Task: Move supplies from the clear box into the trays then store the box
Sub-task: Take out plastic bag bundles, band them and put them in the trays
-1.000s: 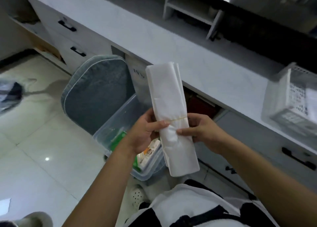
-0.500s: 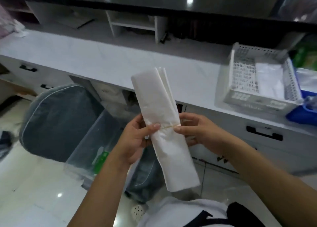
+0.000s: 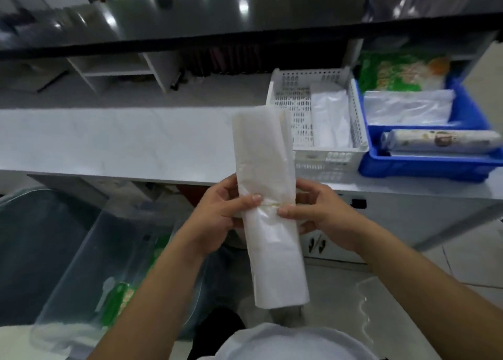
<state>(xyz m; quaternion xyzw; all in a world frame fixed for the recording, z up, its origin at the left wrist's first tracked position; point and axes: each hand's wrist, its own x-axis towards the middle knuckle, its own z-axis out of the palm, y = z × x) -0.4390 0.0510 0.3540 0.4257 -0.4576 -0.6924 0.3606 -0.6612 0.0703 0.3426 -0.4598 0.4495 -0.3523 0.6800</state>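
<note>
Both hands grip a bundle of white bags (image 3: 268,196) upright at its rubber band: left hand (image 3: 217,218) on one side, right hand (image 3: 321,218) on the other. It is held before the bench (image 3: 109,142), near the white tray (image 3: 315,120) and blue tray (image 3: 424,166). The clear box (image 3: 89,275) sits low on the left.

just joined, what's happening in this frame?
A person holds a banded bundle of white plastic bags upright in both hands, left hand and right hand, thumbs at the rubber band. The clear box sits low on the left, still holding supplies. The white tray and blue tray wait on the counter.
</note>
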